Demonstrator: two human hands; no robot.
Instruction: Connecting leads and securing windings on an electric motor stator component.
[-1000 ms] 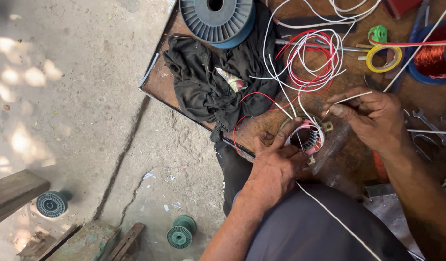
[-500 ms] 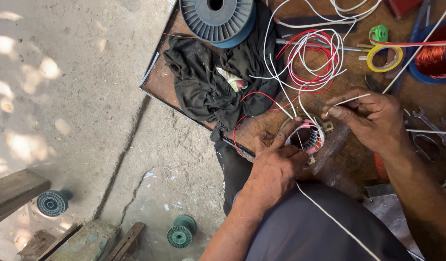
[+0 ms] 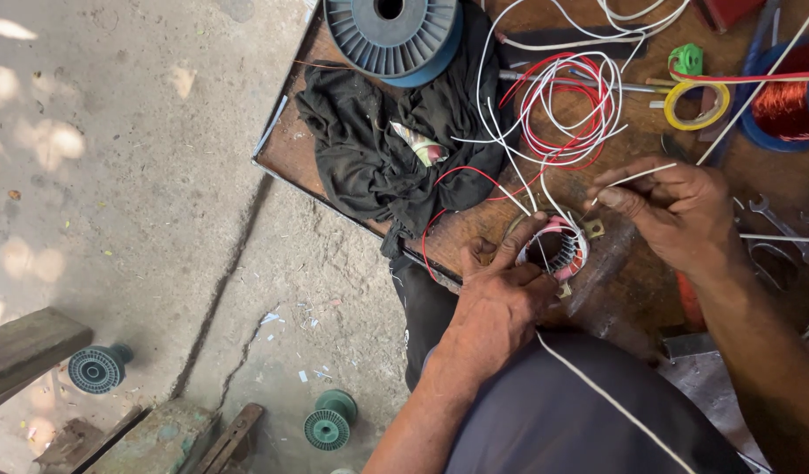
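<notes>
Right of the concrete floor, on the wooden counter [image 3: 334, 167], the left hand [image 3: 501, 303] presses the round motor coil [image 3: 562, 250] at frame centre, while right-hand fingers [image 3: 619, 195] pinch a white sleeve [image 3: 637, 176] pointing upper right, just beside it.

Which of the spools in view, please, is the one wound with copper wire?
The blue spool at the far right; the other spools look empty.

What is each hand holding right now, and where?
Left hand grips the round wound stator by its rim; right hand pinches a white sleeve near its end.
</notes>
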